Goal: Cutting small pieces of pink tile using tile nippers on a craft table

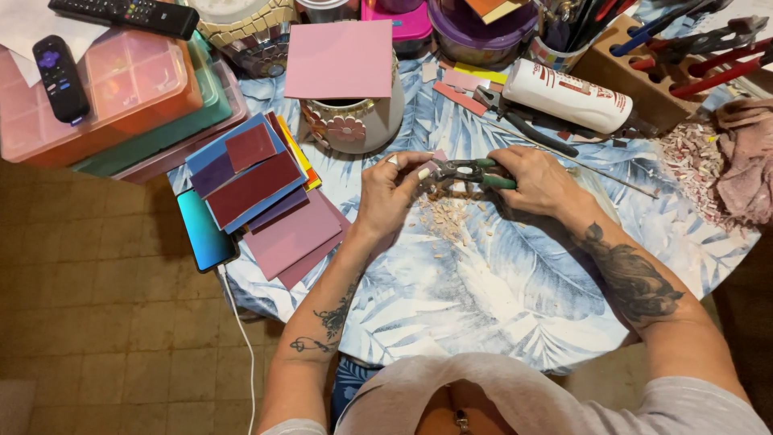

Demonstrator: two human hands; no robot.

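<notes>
tablecloth [483, 282]: blue-white leaf print; nippers [471, 171]: green handles; tile stack [266, 189] centre left: maroon, pink, purple, blue; phone [204, 231]: teal

Home craft corner, not a workshop proper. Round table with leaf-print cloth [483, 306] over tiled floor [97, 306], lower left. Two TV remotes [60, 76] on plastic storage boxes [137, 89], upper left. Phone on a charging cable [205, 234] at table edge. Upper right: wooden tool block with pliers [684, 56], glue bottle [568, 97], tile chips [692, 165]. Coloured tile sheets [258, 189] stacked centre left.
</notes>
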